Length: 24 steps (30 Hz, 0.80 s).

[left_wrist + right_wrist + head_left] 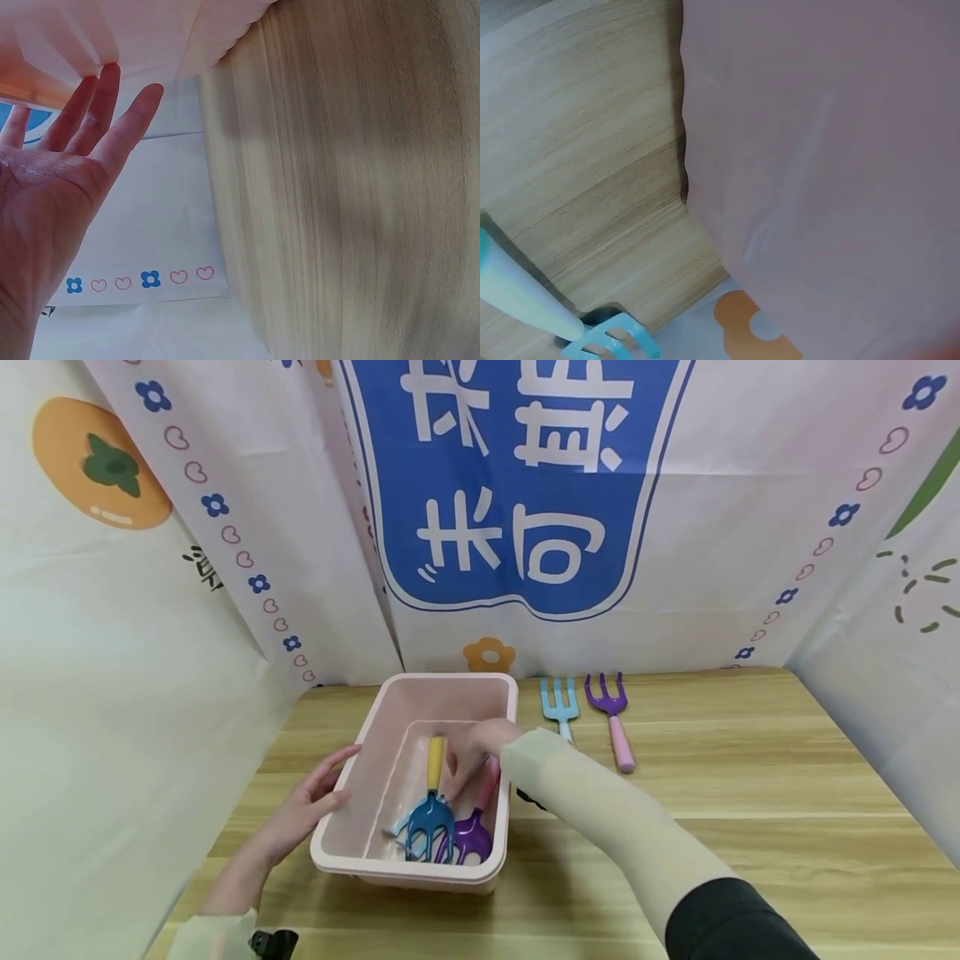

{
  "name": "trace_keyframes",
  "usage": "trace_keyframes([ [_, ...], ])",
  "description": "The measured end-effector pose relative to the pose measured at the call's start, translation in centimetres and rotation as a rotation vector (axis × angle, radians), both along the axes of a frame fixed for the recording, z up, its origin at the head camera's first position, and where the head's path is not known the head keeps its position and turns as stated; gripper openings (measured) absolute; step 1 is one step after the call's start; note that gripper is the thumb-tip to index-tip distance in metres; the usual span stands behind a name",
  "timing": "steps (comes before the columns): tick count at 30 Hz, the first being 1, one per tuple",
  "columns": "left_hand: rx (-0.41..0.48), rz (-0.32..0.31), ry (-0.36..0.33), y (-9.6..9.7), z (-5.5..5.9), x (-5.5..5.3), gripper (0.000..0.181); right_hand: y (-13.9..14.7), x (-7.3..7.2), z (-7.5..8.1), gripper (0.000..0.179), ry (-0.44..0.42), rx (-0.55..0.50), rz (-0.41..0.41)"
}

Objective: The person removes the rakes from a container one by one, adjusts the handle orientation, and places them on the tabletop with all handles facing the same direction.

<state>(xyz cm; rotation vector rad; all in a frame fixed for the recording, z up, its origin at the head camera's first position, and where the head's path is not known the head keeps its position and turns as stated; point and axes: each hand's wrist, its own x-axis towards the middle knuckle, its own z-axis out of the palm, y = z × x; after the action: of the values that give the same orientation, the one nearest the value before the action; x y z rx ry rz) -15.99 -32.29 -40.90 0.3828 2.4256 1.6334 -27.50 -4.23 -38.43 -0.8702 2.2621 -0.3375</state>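
We are resting the left hand (302, 810), its grip spread, against the outside of the pink bin (397, 872), and we are holding the right hand (474, 752) down inside it beside the blue fork (432, 812), where we are failing to tell whether that grip is clamped on anything. With the blue fork lying over a light-blue tool (398, 829) and close beside a purple fork (473, 837), we are likely risking snagged tines if one is lifted, and, bracing only one wall, a bin sliding or tipping.
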Motion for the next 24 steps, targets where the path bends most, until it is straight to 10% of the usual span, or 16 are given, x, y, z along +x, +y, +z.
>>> trace_keyframes([
  [5, -0.013, 0.003, -0.009, 0.0, 0.2, 0.0, 0.06, 0.0, -0.1, 0.3, 0.043, 0.003, 0.165, 0.053],
  [13, -0.017, 0.01, -0.019, 0.2, 0.3, 0.1, 0.06, 0.5, 0.1, 0.2, 0.037, -0.184, 0.17, -0.121],
  [20, -0.004, 0.0, -0.017, 0.2, 0.3, 0.2, 0.06, -1.2, -3.5, -5.0, 0.05, 0.005, 0.341, -0.012],
  [24, 0.006, -0.015, -0.001, 0.1, 0.3, 0.2, 0.059, -1.4, -4.0, -5.0, 0.056, 0.033, 0.366, 0.02],
])
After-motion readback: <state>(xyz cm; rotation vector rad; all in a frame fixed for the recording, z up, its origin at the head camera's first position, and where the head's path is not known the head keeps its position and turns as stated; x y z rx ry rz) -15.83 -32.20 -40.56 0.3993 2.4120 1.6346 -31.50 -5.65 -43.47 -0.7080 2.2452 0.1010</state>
